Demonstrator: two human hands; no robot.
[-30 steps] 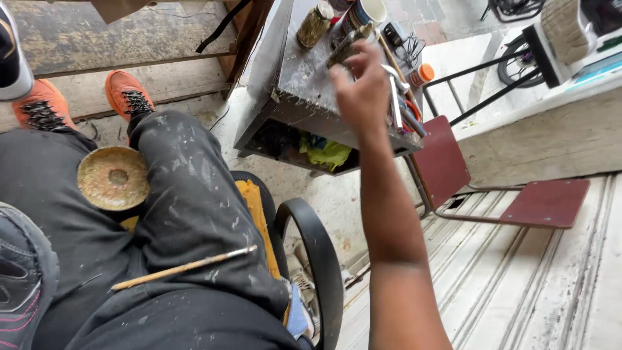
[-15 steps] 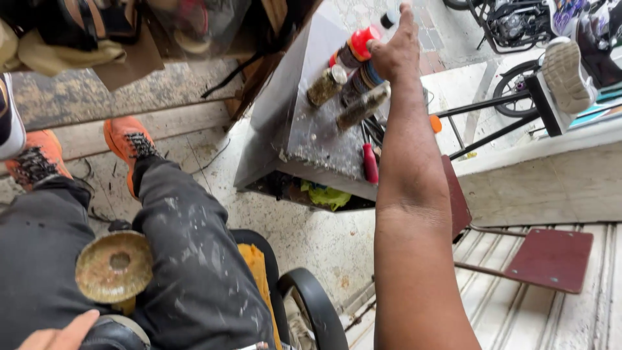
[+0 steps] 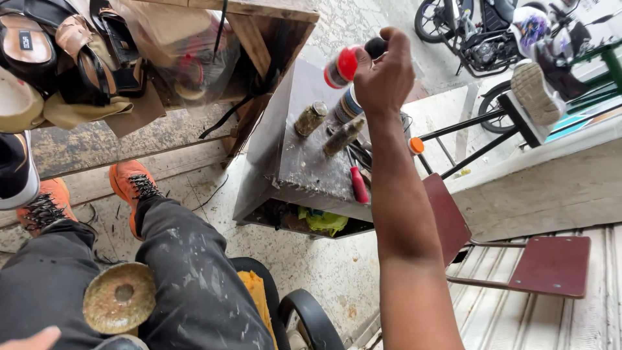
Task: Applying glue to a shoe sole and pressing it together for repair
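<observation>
Head view looks down on one right hand, raised with the arm stretched forward and the fingers clenched around one spray can with a red cap, held in the air above the far end of a dark grey work box. One fingertip-edge of the left hand shows at the bottom corner, near a round rusty disc resting on the lap; whether that hand grips anything cannot be told. On the box top stand two small grimy jars, one upright and one tilted, plus one banded can just below the held can, and one red-handled screwdriver lying near the front edge. A yellow-green rag sits in the open compartment underneath. Two orange shoes with black laces rest on the concrete floor. Hanging at upper left are several sandals and a clear plastic bag. One dark red folding seat stands at right, and one motorcycle is parked at the top.
</observation>
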